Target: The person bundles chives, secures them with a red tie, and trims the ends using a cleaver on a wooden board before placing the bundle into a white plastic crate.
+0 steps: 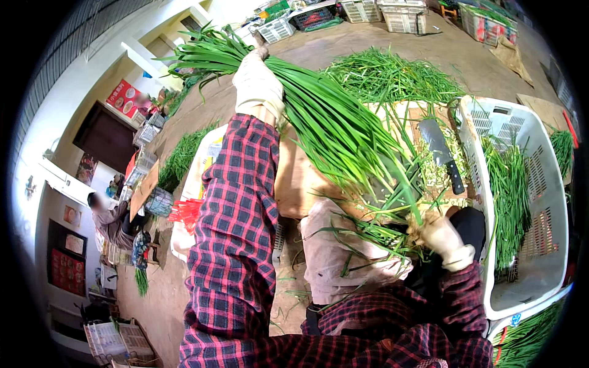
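Far left, a red rectangular sign (124, 98) hangs on the pale wall beside a dark doorway, and lower down darker red posters (66, 270) sit on the wall near a seated person (109, 219); stacks of small mesh baskets (147, 132) stand along the floor edge there. The left hand (257, 83), in a pale glove, is stretched out and clenched around the upper part of a long bunch of green chives (331, 129), apparently to keep the leaves gathered and off the ground. The bunch slants down to the right hand (440, 236), also gloved, which grips the root end low over the lap, so the stalks lie stretched between both fists. Behind it a cleaver (440, 153) rests on a wooden board (300, 181) with trimmings, close to reach. At right a white plastic crate (540, 202) holds more loose chives
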Available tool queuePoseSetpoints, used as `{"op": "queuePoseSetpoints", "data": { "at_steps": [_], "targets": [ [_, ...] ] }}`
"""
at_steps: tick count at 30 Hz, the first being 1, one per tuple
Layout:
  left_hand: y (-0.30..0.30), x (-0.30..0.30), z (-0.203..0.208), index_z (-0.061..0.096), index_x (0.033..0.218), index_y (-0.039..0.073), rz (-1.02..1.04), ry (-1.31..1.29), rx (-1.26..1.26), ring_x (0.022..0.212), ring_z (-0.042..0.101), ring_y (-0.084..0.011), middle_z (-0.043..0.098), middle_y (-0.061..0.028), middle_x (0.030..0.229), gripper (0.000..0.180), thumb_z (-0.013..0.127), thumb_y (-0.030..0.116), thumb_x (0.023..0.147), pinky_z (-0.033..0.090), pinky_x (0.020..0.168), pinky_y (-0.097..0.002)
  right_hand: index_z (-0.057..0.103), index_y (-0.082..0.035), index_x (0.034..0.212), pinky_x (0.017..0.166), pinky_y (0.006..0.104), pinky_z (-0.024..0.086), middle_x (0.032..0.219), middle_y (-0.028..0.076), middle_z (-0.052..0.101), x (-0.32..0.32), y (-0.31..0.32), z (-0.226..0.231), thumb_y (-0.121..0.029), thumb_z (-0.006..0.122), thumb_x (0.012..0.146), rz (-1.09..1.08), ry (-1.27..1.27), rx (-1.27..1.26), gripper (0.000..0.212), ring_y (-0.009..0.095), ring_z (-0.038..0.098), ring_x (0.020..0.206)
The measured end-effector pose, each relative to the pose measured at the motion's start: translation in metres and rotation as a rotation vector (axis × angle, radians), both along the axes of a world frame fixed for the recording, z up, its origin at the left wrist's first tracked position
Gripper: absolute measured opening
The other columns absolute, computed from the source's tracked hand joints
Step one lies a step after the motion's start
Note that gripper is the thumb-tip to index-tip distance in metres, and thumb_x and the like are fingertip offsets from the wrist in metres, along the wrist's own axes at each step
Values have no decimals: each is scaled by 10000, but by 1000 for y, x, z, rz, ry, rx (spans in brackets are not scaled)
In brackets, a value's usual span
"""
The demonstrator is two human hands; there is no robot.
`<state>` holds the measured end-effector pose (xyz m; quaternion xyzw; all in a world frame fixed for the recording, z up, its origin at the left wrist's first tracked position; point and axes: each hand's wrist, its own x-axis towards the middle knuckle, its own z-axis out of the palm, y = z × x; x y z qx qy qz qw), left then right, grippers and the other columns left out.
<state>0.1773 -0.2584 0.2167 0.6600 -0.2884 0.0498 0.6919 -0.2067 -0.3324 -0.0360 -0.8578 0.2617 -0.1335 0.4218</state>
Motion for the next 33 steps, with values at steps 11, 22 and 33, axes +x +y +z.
{"op": "queuePoseSetpoints", "data": {
  "at_steps": [11,22,33],
  "targets": [
    [19,64,4,545,1244,-59,-41,-259,117,907,601,-191,643,-158,1070,376,470,-71,876,483,832,-285,522,-4,1282,900,321,480,1169,158,638,90,16,49,-225,709,842,-42,-497,394,526,224,619,1048],
    [43,22,48,630,985,13,-160,478,-283,734,620,-270,660,-118,879,221,633,210,883,534,700,-410,541,-83,1309,974,276,408,1232,53,602,118,30,86,-154,640,919,177,-595,644,409,118,529,1111],
    [51,21,47,645,936,36,-121,502,-271,785,639,-313,684,-128,920,192,610,222,900,535,740,-470,644,-45,944,669,412,479,800,185,635,116,51,78,-237,594,882,184,-532,-86,207,365,602,731]
  ]
}}
